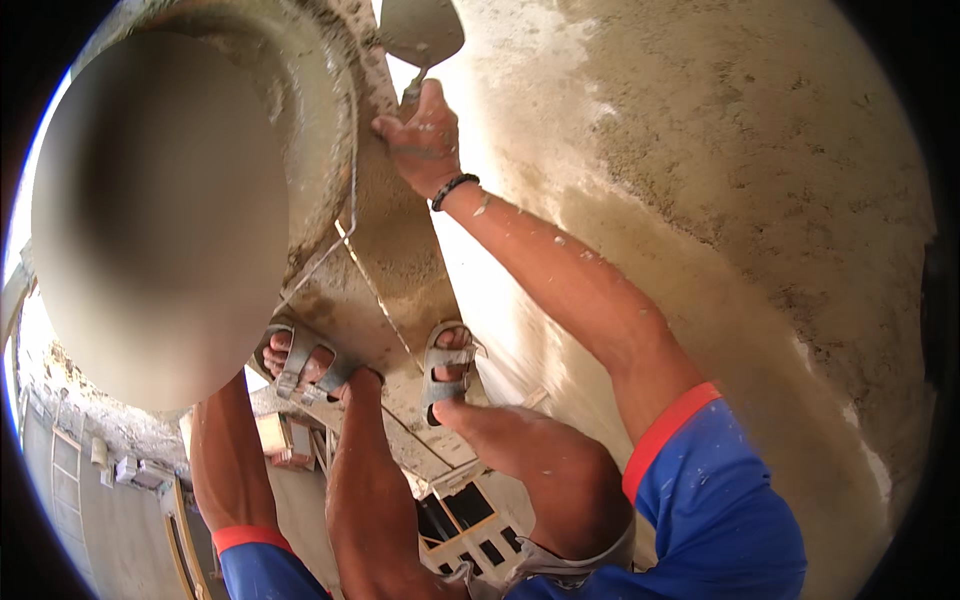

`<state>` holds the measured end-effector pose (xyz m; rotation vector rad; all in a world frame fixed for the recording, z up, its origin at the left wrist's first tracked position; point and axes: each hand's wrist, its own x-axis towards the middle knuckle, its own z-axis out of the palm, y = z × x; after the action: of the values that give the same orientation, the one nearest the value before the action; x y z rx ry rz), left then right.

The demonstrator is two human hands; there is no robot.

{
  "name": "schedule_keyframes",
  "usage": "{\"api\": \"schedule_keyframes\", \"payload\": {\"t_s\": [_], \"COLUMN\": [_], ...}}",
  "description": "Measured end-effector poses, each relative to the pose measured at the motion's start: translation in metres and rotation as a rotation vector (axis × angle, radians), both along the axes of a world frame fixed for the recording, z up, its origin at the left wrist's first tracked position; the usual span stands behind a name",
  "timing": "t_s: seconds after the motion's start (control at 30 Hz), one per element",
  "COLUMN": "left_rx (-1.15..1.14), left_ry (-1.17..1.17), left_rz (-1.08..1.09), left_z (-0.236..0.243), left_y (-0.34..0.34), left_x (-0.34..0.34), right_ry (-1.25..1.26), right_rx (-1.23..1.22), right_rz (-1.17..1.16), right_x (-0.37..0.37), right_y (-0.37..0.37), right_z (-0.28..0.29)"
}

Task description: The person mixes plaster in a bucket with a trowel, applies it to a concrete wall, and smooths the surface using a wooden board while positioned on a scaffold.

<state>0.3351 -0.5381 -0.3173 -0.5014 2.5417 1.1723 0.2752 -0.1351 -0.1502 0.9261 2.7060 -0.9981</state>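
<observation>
My right hand (425, 145) is closed around the handle of a trowel (422, 32). Its grey blade extends past my fingers at the top of the view, beside the wall. To the left is a round basin (335, 110) with a mortar-crusted rim and wet grey material inside. A large blurred patch covers much of the basin's left side. My left forearm runs up into that patch, so my left hand and anything in it are hidden.
My sandalled feet (450, 365) stand on a mortar-stained plank (400, 250), high above the floor. A wall with damp, rough plaster (700, 180) rises on the right. A thin rod (365, 275) crosses the plank. Far below are a ladder (66, 470) and a cardboard box (285, 440).
</observation>
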Motion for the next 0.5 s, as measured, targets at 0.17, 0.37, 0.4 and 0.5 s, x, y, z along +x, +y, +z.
{"api": "schedule_keyframes", "payload": {"t_s": [0.17, 0.37, 0.4, 0.5], "left_rx": [0.036, 0.06, 0.069, 0.103], "left_ry": [0.0, 0.004, 0.001, -0.01], "left_rz": [-0.011, -0.001, -0.003, 0.012], "left_z": [-0.001, 0.008, 0.006, 0.006], "left_y": [0.007, 0.002, 0.004, 0.006], "left_x": [-0.015, -0.043, -0.048, -0.05], "right_ry": [0.03, 0.007, -0.009, -0.022], "right_rx": [-0.001, -0.151, -0.145, -0.128], "right_rz": [-0.022, -0.062, -0.06, -0.06], "right_x": [0.001, 0.0, 0.002, 0.003], "right_y": [0.002, 0.002, 0.004, 0.008], "right_z": [-0.001, 0.002, 0.0, -0.003]}}
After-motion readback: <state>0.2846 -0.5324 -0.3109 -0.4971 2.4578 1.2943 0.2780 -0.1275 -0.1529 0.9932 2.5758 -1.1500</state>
